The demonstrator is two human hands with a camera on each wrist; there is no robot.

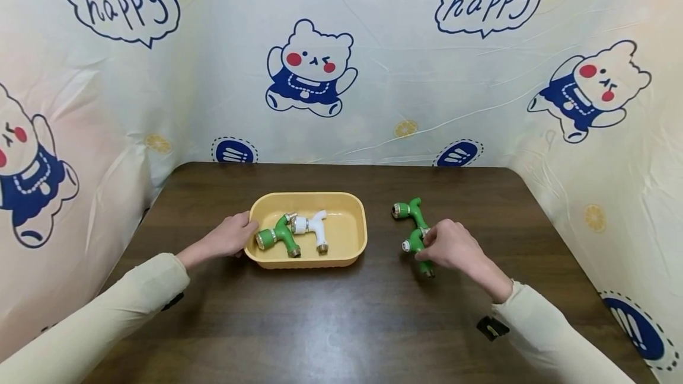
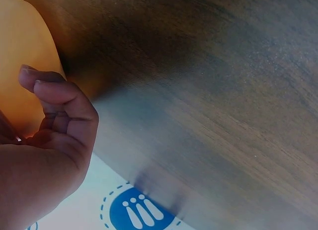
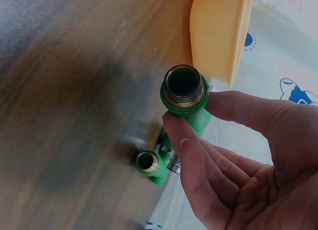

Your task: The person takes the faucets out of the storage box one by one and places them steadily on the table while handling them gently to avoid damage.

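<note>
My left hand (image 1: 230, 236) grips the left rim of a yellow plastic basin (image 1: 349, 258); in the left wrist view its fingers (image 2: 69, 98) curl against the basin's wall. Inside the basin lie a green tap (image 1: 280, 234) and a white tap (image 1: 315, 227), side by side in its left and middle part. To the right of the basin, my right hand (image 1: 453, 246) pinches another green tap (image 1: 412, 243) between thumb and fingers. In the right wrist view, the held tap's threaded metal end (image 3: 185, 91) faces the camera. A further green tap (image 1: 409, 210) lies just behind it.
Everything stands on a dark wooden table (image 1: 320, 325). A pale printed sheet (image 1: 373, 76) with bear drawings rises behind the table and along both sides.
</note>
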